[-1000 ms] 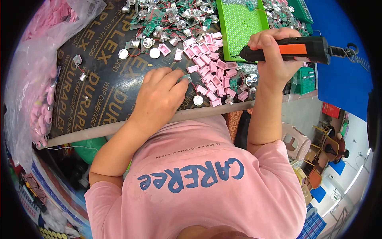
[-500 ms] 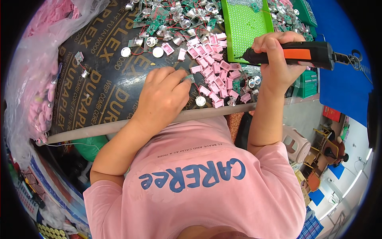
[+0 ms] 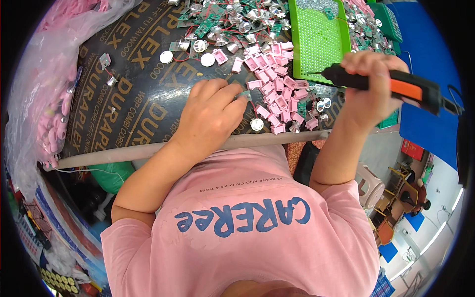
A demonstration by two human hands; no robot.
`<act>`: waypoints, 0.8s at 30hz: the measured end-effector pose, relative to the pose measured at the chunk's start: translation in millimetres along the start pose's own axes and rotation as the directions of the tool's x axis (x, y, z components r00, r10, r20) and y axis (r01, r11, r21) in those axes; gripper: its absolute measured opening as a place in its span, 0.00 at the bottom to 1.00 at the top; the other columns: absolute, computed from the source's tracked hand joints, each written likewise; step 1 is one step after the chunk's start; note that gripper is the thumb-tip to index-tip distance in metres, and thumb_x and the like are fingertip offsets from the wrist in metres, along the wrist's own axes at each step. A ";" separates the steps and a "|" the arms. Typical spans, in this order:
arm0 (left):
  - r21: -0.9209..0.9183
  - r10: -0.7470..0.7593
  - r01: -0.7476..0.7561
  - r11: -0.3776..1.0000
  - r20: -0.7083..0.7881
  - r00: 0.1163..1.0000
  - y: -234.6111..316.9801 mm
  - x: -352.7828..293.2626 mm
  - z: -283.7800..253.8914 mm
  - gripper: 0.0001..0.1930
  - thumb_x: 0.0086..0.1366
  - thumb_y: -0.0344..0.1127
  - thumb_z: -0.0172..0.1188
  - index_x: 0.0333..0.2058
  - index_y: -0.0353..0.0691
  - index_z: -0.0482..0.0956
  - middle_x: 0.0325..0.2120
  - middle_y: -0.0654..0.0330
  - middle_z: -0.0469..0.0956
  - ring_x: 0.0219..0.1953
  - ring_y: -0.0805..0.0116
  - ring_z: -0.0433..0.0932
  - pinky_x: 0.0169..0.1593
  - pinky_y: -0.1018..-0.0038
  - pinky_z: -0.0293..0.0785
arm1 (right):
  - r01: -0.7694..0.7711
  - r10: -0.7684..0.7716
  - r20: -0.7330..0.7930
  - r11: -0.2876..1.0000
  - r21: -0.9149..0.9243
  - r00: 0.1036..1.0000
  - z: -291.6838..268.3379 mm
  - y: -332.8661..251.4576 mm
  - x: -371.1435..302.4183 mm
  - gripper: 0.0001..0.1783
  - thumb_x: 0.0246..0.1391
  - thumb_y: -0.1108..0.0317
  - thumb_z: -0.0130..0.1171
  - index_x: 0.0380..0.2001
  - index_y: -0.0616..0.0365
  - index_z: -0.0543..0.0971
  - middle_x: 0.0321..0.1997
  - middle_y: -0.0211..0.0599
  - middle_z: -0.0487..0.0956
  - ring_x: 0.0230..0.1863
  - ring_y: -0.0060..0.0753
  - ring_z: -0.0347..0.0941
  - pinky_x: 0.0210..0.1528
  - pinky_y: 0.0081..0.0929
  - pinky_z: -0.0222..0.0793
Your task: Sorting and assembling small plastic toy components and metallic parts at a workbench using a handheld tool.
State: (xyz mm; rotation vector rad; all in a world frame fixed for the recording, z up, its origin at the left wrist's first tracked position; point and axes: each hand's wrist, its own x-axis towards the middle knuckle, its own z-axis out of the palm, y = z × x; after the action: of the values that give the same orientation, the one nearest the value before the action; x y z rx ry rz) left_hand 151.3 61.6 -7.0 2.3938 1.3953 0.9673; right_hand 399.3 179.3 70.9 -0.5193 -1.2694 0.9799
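Observation:
My left hand [image 3: 213,111] rests low over the dark tabletop, fingers bent and pressed together on a small green circuit board [image 3: 246,94] with a red wire. Most of the board is hidden under the fingertips. A round white-rimmed lamp piece [image 3: 257,124] lies just below it, near the table's front edge. To the right spreads a heap of small pink plastic housings [image 3: 281,101]. My right hand [image 3: 373,81] is raised at the right, wrapped round a black and orange electric screwdriver [image 3: 406,89]. Its tip points left, in front of the green tray, touching no board.
A bright green perforated tray [image 3: 316,47] lies beyond the housings. Circuit boards with silver reflectors [image 3: 245,27] are heaped at the far side. Clear plastic bags [image 3: 37,94] with pink parts line the left edge. A darker green basket [image 3: 386,22] stands far right.
My right hand has moved right and a little nearer with the screwdriver, away from the tray. My left hand stays on the circuit board. The whole view has shifted slightly.

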 end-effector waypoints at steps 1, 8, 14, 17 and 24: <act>0.005 -0.002 0.002 1.000 -0.015 1.000 0.7 -1.4 0.5 0.14 0.50 0.26 0.69 0.38 0.38 0.80 0.43 0.58 0.80 0.44 0.55 0.77 0.48 0.59 0.73 | -0.003 0.004 0.046 1.000 -0.013 0.999 0.2 -6.6 1.9 0.11 0.58 0.81 0.54 0.42 0.57 0.70 0.27 0.42 0.76 0.25 0.38 0.73 0.32 0.41 0.75; 0.034 0.010 -0.008 0.999 -0.049 0.999 -1.5 -4.1 6.3 0.14 0.50 0.27 0.69 0.37 0.38 0.80 0.43 0.58 0.81 0.43 0.55 0.77 0.47 0.59 0.73 | -0.187 0.157 0.223 0.975 0.118 0.962 56.7 -1.5 -23.8 0.10 0.59 0.70 0.56 0.43 0.53 0.70 0.26 0.36 0.71 0.26 0.36 0.69 0.34 0.42 0.70; 0.072 0.063 -0.054 0.996 -0.125 0.990 -2.5 -3.8 12.3 0.10 0.49 0.32 0.62 0.31 0.38 0.78 0.39 0.57 0.79 0.43 0.57 0.76 0.46 0.61 0.71 | -0.137 0.137 0.152 0.990 -0.012 0.979 83.1 18.9 -38.1 0.25 0.40 0.85 0.70 0.39 0.61 0.67 0.27 0.34 0.76 0.26 0.22 0.76 0.29 0.20 0.74; 0.068 0.051 -0.042 0.997 -0.132 0.990 -1.0 -3.9 12.6 0.09 0.48 0.32 0.62 0.31 0.38 0.78 0.39 0.57 0.79 0.42 0.57 0.75 0.45 0.61 0.70 | -0.144 0.159 0.317 0.987 -0.069 0.935 82.1 15.6 -35.2 0.17 0.56 0.81 0.57 0.42 0.56 0.63 0.26 0.42 0.73 0.25 0.34 0.71 0.34 0.36 0.73; 0.078 0.027 -0.017 0.997 -0.129 0.991 1.6 -4.6 11.5 0.09 0.48 0.32 0.62 0.30 0.38 0.78 0.38 0.56 0.78 0.44 0.58 0.75 0.45 0.61 0.70 | -0.137 0.134 0.187 0.991 0.004 0.973 91.5 26.5 -39.6 0.23 0.40 0.83 0.71 0.36 0.61 0.68 0.24 0.34 0.77 0.23 0.20 0.74 0.27 0.17 0.72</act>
State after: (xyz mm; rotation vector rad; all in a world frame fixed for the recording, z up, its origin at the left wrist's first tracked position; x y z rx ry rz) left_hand 158.0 58.6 -17.0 2.4454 1.4785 1.1126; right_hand 304.5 143.3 52.1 -0.5153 -1.4045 1.1751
